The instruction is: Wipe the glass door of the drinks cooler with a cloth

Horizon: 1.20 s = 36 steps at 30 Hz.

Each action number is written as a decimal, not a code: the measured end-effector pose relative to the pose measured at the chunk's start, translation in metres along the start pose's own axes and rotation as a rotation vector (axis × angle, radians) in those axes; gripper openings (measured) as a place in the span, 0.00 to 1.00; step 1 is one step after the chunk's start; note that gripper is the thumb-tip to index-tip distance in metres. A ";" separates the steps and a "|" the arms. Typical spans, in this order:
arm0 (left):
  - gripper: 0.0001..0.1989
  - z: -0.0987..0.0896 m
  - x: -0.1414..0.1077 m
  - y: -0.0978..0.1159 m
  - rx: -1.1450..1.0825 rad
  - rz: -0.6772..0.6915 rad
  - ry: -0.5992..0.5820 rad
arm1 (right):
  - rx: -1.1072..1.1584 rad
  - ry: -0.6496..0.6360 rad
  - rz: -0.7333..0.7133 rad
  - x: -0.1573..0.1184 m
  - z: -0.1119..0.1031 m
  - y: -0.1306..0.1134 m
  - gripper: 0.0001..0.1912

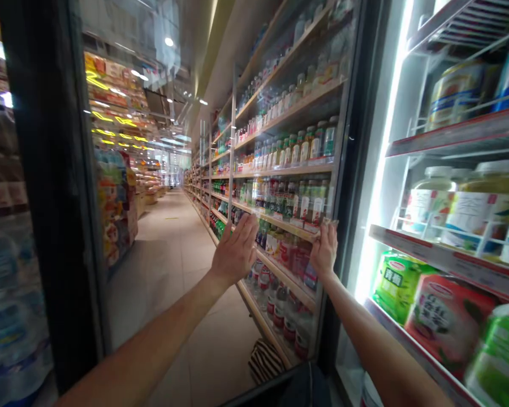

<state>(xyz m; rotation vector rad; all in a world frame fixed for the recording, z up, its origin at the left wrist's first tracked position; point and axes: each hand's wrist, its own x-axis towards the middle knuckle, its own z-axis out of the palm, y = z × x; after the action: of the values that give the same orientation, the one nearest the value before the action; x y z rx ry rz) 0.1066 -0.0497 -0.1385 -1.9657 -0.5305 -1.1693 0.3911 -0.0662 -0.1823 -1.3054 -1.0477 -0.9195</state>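
**Person at a supermarket cooler, head view.** The left hand (235, 251) is resting open and flat against a glass cooler door (254, 141), fingers spread and holding nothing. The right hand (324, 249) is half curled, with its fingertips (330, 225) meeting the door near its black frame (346, 169) (whether they are gripping the frame's edge cannot be told). The door is standing directly before the person, with both arms reaching out to it. Rows of bottled drinks (309, 144) are standing on wooden shelves (280, 169) beyond the glass, labels turned outward for shoppers. To the right, large tubs (483, 209) and green packets (396, 285) are sitting on the cooler's wire shelves (449, 135), lit by a bright light strip (379, 226). A pale tiled floor (165, 265) is running down the aisle toward yellow neon signs (110, 113).
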 end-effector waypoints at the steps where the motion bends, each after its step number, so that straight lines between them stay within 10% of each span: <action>1: 0.26 -0.001 0.003 -0.004 0.002 -0.006 0.003 | 0.001 -0.001 0.024 0.009 0.000 -0.001 0.25; 6: 0.29 0.000 0.000 -0.014 -0.005 -0.015 0.008 | -0.019 -0.008 0.044 0.033 0.011 -0.033 0.27; 12: 0.29 -0.007 -0.010 -0.016 -0.069 0.007 0.042 | 0.163 -0.138 -0.310 -0.019 0.016 -0.122 0.26; 18: 0.24 -0.012 0.003 -0.019 -0.102 0.073 0.110 | 0.597 -0.207 -0.123 -0.011 0.010 -0.174 0.28; 23: 0.22 0.004 0.022 -0.004 0.003 0.043 0.094 | 0.843 -0.194 -0.001 -0.006 0.008 -0.172 0.28; 27: 0.20 0.009 0.038 -0.005 0.076 0.025 0.121 | 0.622 0.051 -0.014 0.021 0.013 -0.146 0.26; 36: 0.21 -0.067 -0.001 -0.112 0.257 -0.463 0.320 | 0.002 0.073 -0.263 0.034 0.035 -0.123 0.26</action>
<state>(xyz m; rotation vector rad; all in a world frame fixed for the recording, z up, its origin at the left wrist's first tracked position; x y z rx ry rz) -0.0068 -0.0335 -0.0755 -1.4376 -0.9433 -1.5751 0.2808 -0.0381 -0.1143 -1.1400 -1.1813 -1.1539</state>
